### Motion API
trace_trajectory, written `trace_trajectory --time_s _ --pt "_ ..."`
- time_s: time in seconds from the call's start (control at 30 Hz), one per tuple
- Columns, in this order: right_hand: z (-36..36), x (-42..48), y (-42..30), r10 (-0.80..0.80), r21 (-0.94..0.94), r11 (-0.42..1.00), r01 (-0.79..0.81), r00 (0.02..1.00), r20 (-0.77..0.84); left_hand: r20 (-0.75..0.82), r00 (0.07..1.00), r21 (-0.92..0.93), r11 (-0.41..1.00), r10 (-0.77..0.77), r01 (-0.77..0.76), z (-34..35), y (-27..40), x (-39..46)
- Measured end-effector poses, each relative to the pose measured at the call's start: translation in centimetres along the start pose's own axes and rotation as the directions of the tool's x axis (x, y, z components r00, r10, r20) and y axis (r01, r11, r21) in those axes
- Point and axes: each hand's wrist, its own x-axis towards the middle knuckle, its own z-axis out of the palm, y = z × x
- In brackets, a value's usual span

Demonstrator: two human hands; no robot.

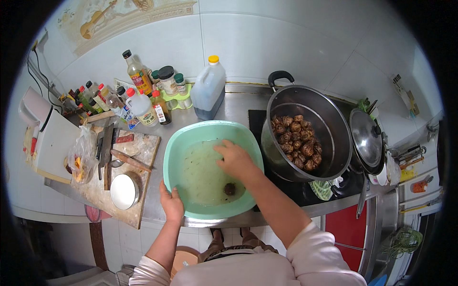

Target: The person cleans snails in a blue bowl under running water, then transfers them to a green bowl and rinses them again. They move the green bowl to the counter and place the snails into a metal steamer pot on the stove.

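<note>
A green plastic basin (171, 150) of cloudy water stands on the metal counter, with one round brown root vegetable (229, 189), likely a taro, lying low in it. My left hand (171, 204) holds the basin's rim at the lower left. Over the water, my right hand (232, 159) has its fingers apart and nothing seen in them; whether the fingertips touch the water is unclear. To the right, a large deep metal pot (331, 121) on the black cooktop holds a heap of brown, ringed root vegetables (297, 139).
At left are a worn cutting board (132, 214) with knives, a white bowl (123, 191) and a plastic bag (81, 157). Bottles and a jug with dark liquid (209, 93) line the wall. A lidded pan (365, 137) stands right of the pot, its handle jutting over the counter edge.
</note>
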Motion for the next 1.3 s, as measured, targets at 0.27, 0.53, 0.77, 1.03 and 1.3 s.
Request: trace_trajectory --time_s 0.27,0.53,0.77,1.03,1.3 --pt "1.0 -1.3 -0.9 0.178 -0.205 0.974 -0.096 0.885 0.429 -0.072 0.994 0.044 0.996 0.085 -0.082 -0.7 -1.2 -0.2" --pt "3.4 -5.2 -1.6 0.156 -0.246 0.968 -0.058 0.903 0.4 0.022 0.999 -0.023 0.999 -0.027 0.028 -0.7 -0.4 0.4" --pt "-0.4 -4.0 -4.4 0.075 0.457 0.849 -0.265 0.917 0.392 0.005 1.0 -0.026 0.999 -0.021 0.021 -0.6 -0.9 0.5" --pt "-1.6 -3.8 -5.3 0.096 0.481 0.855 -0.192 0.971 0.218 0.036 0.995 -0.167 0.981 -0.097 0.101 -0.5 -0.1 0.7" --pt "0.2 -5.4 -5.6 0.075 0.461 0.875 -0.15 0.982 0.176 0.508 0.69 -0.257 0.674 -0.516 0.693 -3.2 2.1 1.0"
